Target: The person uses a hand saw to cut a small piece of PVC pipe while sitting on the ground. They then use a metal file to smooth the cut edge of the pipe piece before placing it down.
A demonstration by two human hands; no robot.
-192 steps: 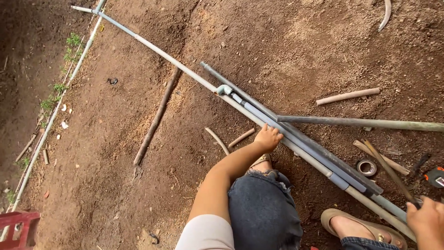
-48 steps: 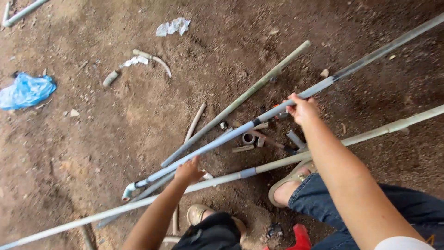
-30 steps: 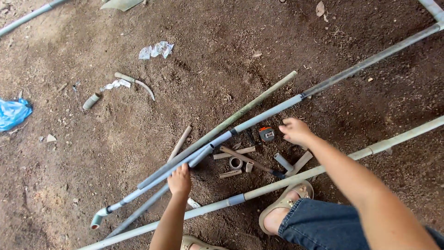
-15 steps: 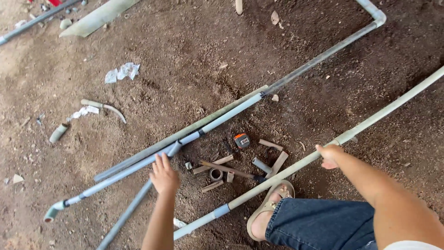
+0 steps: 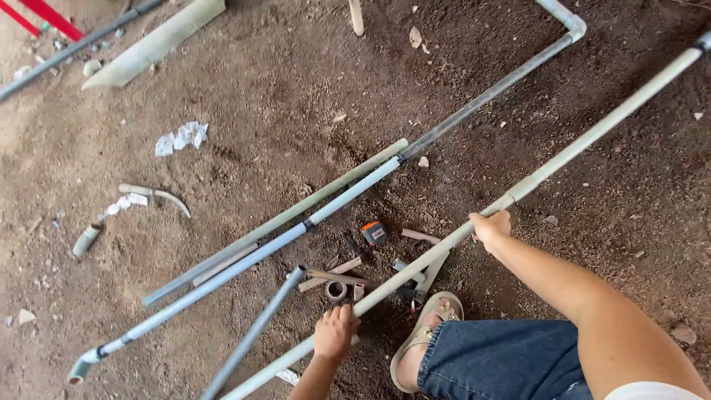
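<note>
I see both hands on one long pale grey pipe (image 5: 592, 133) that lies slantwise on the dirt floor (image 5: 296, 96), running from the near left to the far right edge. My right hand (image 5: 490, 226) is curled around it just below a coupling sleeve (image 5: 522, 189), the grip closed on the pipe. My left hand (image 5: 335, 333) sits lower down on the same pipe, near the bottom of the view, fingers wrapped over it, the grip closed too. Just left of this pipe, between the hands, lies a small clutter: an orange and black tape measure (image 5: 374, 232), a roll of tape (image 5: 335, 290) and some short pipe offcuts (image 5: 333, 268). Farther left, a second long pipe (image 5: 244, 270) runs nearly parallel, ending in an elbow fitting (image 5: 80, 367) at the near left and bending at another elbow (image 5: 574, 28) at the far right. A darker pipe (image 5: 255, 333) lies between the two, near the left hand. My sandalled foot (image 5: 422, 337) rests just right of the held pipe. Crumpled paper (image 5: 181, 137) lies well apart at the far left.
</note>
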